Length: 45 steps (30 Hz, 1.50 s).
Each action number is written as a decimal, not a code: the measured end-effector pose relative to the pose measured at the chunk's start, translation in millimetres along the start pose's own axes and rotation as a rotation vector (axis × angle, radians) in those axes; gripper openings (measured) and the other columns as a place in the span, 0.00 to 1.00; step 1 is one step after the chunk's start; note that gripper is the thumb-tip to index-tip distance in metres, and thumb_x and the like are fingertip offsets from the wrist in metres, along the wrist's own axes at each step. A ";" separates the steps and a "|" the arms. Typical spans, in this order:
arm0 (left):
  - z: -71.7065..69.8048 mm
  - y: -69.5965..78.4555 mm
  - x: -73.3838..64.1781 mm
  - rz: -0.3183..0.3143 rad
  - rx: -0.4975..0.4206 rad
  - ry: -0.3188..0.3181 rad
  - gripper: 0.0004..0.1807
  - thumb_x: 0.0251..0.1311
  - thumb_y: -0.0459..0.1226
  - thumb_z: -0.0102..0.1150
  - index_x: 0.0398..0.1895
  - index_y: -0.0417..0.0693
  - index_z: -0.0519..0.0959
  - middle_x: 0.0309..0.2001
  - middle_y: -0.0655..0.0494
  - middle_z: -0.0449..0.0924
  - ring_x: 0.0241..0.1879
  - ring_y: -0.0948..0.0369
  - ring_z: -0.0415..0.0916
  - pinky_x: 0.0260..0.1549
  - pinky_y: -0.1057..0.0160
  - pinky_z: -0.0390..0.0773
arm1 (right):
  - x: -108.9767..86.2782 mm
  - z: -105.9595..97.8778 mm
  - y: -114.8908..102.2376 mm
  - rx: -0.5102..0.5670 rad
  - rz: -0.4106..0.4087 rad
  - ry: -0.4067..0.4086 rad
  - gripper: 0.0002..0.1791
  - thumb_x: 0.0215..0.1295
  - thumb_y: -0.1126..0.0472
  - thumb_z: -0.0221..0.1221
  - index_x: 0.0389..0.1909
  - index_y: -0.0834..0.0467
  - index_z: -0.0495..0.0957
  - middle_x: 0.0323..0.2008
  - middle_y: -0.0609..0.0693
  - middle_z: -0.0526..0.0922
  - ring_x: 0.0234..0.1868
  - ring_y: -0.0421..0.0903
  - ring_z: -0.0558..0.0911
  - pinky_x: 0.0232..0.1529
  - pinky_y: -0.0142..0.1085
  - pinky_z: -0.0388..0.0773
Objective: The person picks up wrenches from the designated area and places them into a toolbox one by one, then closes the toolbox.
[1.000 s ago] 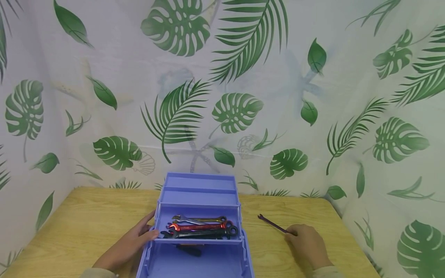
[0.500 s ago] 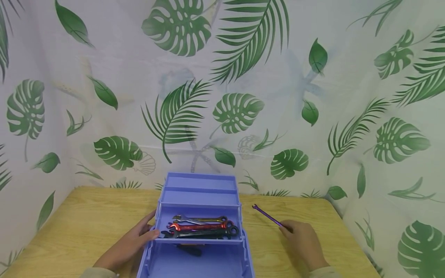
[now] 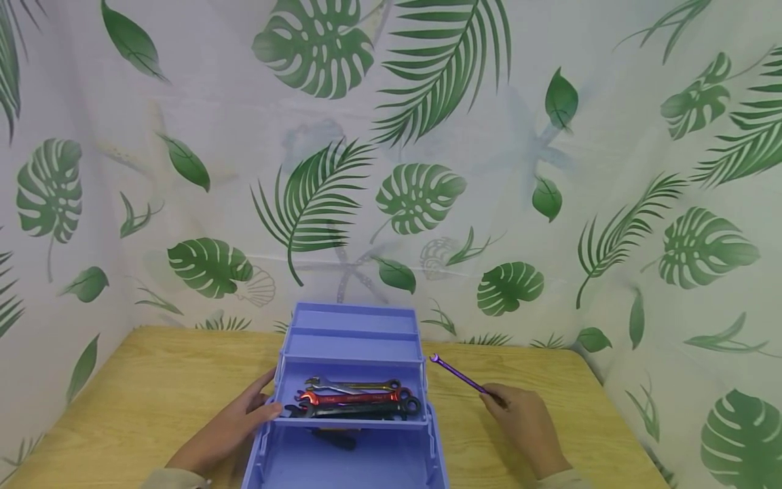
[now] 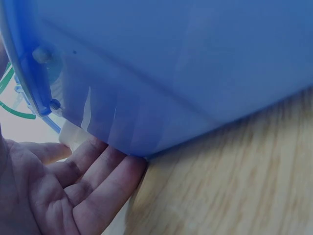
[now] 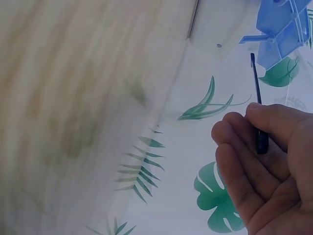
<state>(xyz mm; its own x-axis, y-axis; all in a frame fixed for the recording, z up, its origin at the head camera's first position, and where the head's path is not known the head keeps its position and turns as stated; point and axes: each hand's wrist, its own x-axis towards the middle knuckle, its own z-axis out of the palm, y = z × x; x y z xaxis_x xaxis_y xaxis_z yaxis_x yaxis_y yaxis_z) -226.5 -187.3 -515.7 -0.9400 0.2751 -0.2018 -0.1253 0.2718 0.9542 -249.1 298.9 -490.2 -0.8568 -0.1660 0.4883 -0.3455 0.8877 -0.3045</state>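
A blue-violet toolbox [image 3: 360, 468] stands with its lid and upper tray raised. Along its left side lies my left hand [image 3: 216, 431], thumb at the tray's front corner. In the left wrist view, its extended fingers [image 4: 105, 188] touch the box's lower edge just over the table. My right hand [image 3: 527, 424] pinches a thin purple wrench [image 3: 458, 373] near one end, between thumb and fingers. The wrench's open-jaw end points up and left, right beside the tray. Several wrenches lie in the tray, among them a red wrench [image 3: 354, 399] and a black wrench [image 3: 357, 410].
A dark-handled tool [image 3: 336, 439] lies in the lower compartment, partly hidden under the tray. The wood-grain table [image 3: 183, 367] ends at a white leaf-print curtain [image 3: 366, 204] behind and at both sides.
My right hand has moved left and slightly away from me, bringing the purple wrench up from the right to the tray's side. The left hand and toolbox have stayed in place.
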 end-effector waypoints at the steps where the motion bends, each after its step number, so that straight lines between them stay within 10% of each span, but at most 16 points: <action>1: 0.0 0.0 -0.2 0.000 0.001 0.001 0.46 0.74 0.53 0.55 0.85 0.53 0.43 0.59 0.40 0.77 0.56 0.47 0.78 0.57 0.41 0.79 | -0.1 0.2 -0.5 0.002 -0.010 0.006 0.06 0.59 0.66 0.74 0.36 0.54 0.91 0.30 0.43 0.90 0.30 0.39 0.87 0.28 0.32 0.81; 45: -0.2 1.3 -0.4 0.013 0.011 -0.018 0.46 0.75 0.52 0.53 0.85 0.49 0.41 0.56 0.42 0.78 0.54 0.49 0.79 0.56 0.43 0.80 | 2.1 -7.9 -18.3 0.095 -0.283 0.287 0.14 0.50 0.71 0.76 0.39 0.57 0.91 0.35 0.48 0.91 0.34 0.43 0.90 0.36 0.29 0.85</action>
<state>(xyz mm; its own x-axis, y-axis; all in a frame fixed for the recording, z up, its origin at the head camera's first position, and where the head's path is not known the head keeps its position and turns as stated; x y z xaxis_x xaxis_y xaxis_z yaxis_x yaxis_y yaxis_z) -226.3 -187.2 -514.4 -0.9356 0.2954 -0.1934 -0.1093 0.2785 0.9542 -241.6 285.7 -477.1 -0.5857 -0.2592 0.7680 -0.5977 0.7781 -0.1932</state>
